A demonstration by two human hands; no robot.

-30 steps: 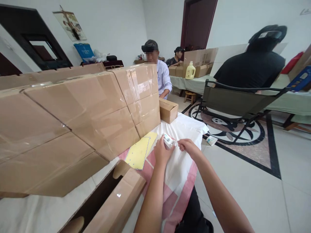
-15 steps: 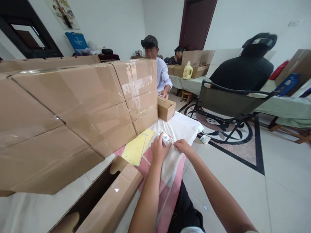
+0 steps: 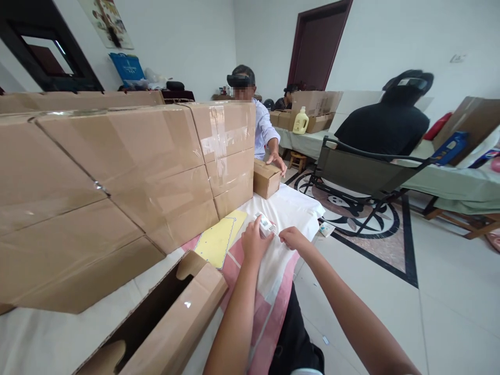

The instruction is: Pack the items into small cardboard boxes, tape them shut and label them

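On the cloth at the table's front corner, my left hand [image 3: 254, 240] is closed around a small white box-shaped object [image 3: 266, 225] with a grey marking on top; its exact kind is unclear. Just right of it, my right hand [image 3: 292, 238] has its fingers pinched together near the object's end. Whatever those fingers hold is too small to make out. Left of my left hand, a yellow sheet with a blue scalloped border [image 3: 220, 239] lies flat on the pink and white cloth [image 3: 269, 307].
Stacked, taped cardboard boxes [image 3: 156, 156] form a wall on the left. An open carton [image 3: 183, 312] stands in front of me. Across the table, a person's hand [image 3: 276, 160] touches a smaller box [image 3: 266, 178]. A folding chair [image 3: 371, 172] with someone seated stands at right.
The other person's hand has moved right and forward onto the small box. My hands stay almost in place around the white object. The view has shifted slightly.
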